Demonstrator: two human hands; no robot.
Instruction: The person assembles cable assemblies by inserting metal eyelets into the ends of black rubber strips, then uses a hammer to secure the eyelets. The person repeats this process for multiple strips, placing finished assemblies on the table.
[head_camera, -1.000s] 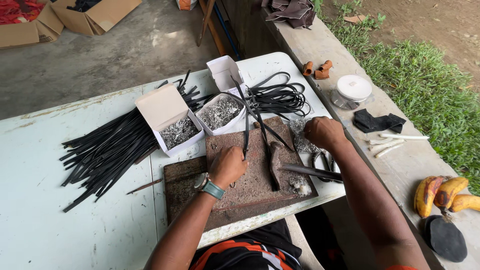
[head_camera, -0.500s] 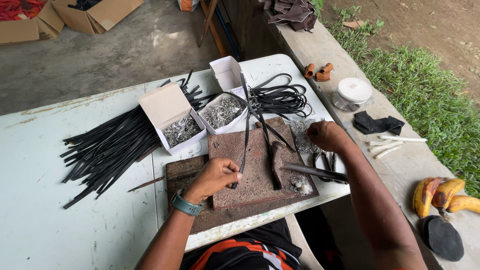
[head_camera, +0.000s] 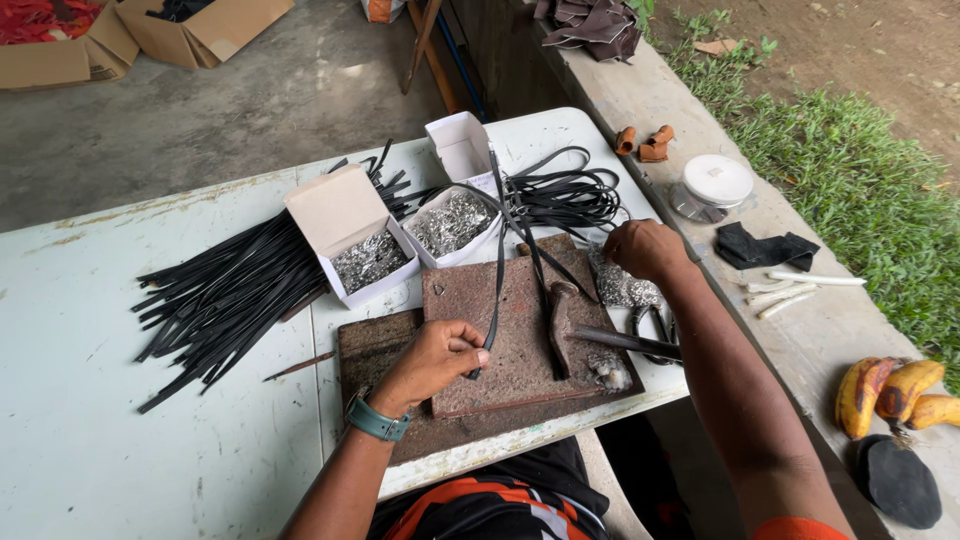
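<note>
My left hand pinches the near end of a black strap, thumb and fingers closed on it over the rusty metal plate. The strap is thin, flat and matte, running straight up across the plate, past the open white box of small metal bits, toward the coil of black straps at the table's far edge. My right hand rests knuckles-up on a heap of shiny metal pieces beside the plate; whether it grips anything, I cannot tell.
</note>
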